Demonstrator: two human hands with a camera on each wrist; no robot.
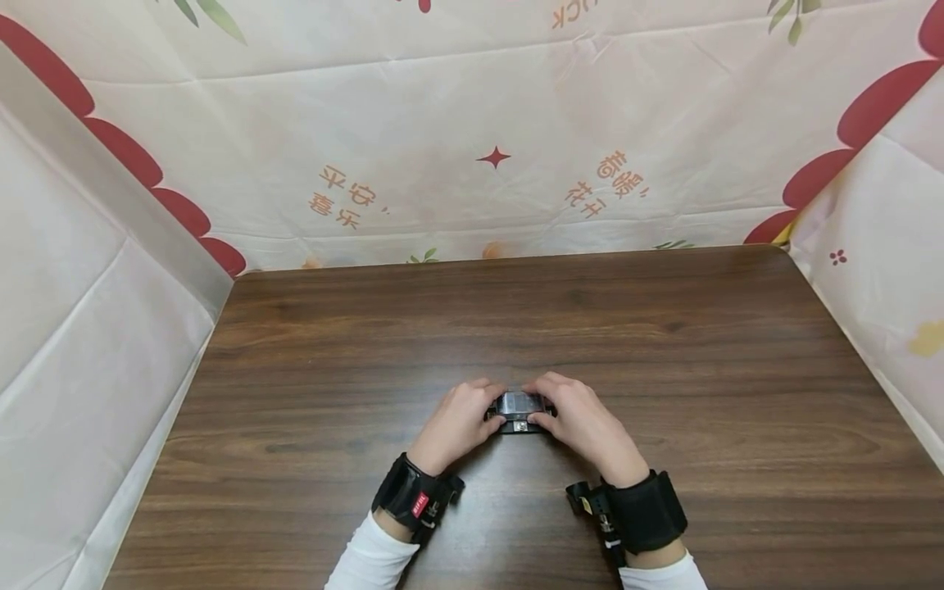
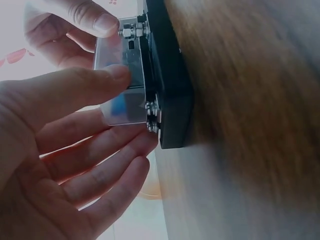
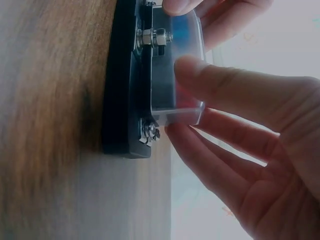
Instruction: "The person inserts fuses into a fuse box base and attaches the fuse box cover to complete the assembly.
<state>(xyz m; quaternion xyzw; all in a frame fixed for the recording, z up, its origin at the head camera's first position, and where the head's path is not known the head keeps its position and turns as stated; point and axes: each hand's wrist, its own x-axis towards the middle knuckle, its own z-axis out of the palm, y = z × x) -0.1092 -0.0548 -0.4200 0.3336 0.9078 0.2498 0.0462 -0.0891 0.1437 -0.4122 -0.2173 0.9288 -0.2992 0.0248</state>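
A small terminal block with a black base (image 2: 175,100) and a clear plastic cover (image 1: 519,402) sits on the wooden table. Metal bolts with nuts (image 3: 154,37) stand along its near side. Patches of blue and red show through the cover. My left hand (image 1: 457,422) pinches the cover's left end, thumb on the near face and fingers at the far side. At the other end, my right hand (image 1: 588,426) pinches the cover the same way. The cover rests low against the base; whether it is fully seated I cannot tell. The fingers hide part of its far side.
The brown wooden table (image 1: 332,360) spreads around the hands. A white printed cloth (image 1: 442,123) hangs behind its far edge, and pale cloth panels (image 1: 96,270) flank it on both sides. Each wrist wears a black strap (image 1: 649,512) with a camera.
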